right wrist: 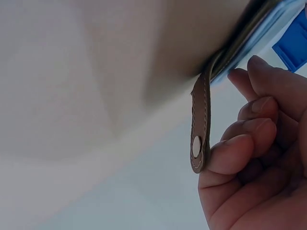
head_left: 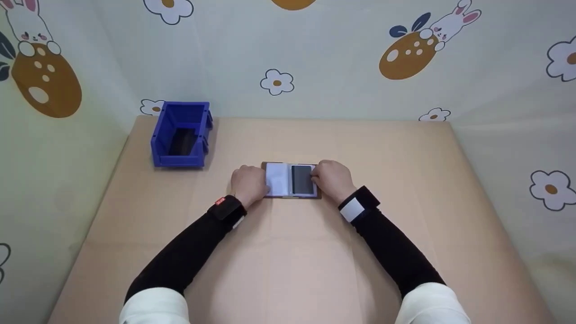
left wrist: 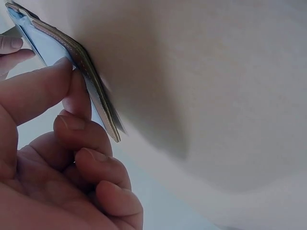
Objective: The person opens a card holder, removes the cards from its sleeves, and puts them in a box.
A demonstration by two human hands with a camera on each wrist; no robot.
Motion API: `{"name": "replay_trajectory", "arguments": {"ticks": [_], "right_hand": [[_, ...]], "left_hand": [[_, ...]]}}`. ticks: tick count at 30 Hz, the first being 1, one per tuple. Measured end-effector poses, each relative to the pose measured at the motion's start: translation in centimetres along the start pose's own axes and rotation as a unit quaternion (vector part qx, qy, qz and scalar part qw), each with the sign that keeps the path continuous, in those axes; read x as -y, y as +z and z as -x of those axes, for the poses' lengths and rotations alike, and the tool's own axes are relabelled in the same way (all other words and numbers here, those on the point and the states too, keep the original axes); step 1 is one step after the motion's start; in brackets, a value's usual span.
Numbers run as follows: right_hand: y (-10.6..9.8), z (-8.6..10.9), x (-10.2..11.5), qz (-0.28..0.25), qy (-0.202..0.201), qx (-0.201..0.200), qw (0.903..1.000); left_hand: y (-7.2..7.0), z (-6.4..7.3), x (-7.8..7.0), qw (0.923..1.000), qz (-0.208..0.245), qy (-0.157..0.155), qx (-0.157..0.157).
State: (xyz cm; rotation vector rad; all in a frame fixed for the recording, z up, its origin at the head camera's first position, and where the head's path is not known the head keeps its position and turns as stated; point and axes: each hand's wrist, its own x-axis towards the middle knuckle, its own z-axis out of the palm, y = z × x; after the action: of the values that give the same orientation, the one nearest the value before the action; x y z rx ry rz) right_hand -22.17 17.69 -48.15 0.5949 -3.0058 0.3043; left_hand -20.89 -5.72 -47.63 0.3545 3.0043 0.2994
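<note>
A brown leather card holder (head_left: 278,196) lies opened flat in front of me, with pale clear sleeves (head_left: 277,179) inside. A dark grey card (head_left: 301,180) shows in the right-hand sleeve. My left hand (head_left: 249,183) pinches the holder's left edge, thumb on the sleeve side, as the left wrist view shows. The right hand (head_left: 335,180) is at the opposite edge, its thumb and forefinger close together at the sleeves beside the card. In the right wrist view, a stitched strap (right wrist: 200,120) with a metal snap hangs off the holder against this hand's curled fingers.
At the back left of the table (head_left: 382,153) stands a blue plastic bin (head_left: 180,161) with dark flat items (head_left: 182,141) inside. A curtain (head_left: 333,54) printed with flowers and rabbits encloses the back and sides.
</note>
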Motion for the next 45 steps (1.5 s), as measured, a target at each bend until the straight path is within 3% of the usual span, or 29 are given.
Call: {"name": "replay_trajectory", "arguments": {"ticks": [7,16,24,29,38,45], "right_hand": [[0.2,0.2,-0.1,-0.012,0.01,0.001,0.9999],[0.3,0.2,-0.2,-0.028,0.024,0.01,0.9993],[0.2,0.2,-0.1,-0.026,0.023,0.007,0.9994],[0.2,0.2,0.0,-0.023,0.023,0.01,0.9994],[0.4,0.3,0.1,-0.032,0.034,0.005,0.9989],[0.4,0.4,0.1,-0.031,0.034,0.0,0.9989]], "left_hand": [[0.2,0.1,0.0,1.0,-0.002,0.006,-0.005],[-0.2,-0.3,-0.4,0.9999,-0.002,-0.002,0.011],[-0.7,-0.9,-2.6,0.9985,0.039,0.012,-0.037],[-0.2,-1.4,-3.8,0.9967,0.062,0.024,-0.046],[1.0,-2.2,-4.8,0.9956,0.087,-0.013,-0.033],[1.1,-2.3,-5.1,0.9957,0.085,-0.031,-0.023]]}}
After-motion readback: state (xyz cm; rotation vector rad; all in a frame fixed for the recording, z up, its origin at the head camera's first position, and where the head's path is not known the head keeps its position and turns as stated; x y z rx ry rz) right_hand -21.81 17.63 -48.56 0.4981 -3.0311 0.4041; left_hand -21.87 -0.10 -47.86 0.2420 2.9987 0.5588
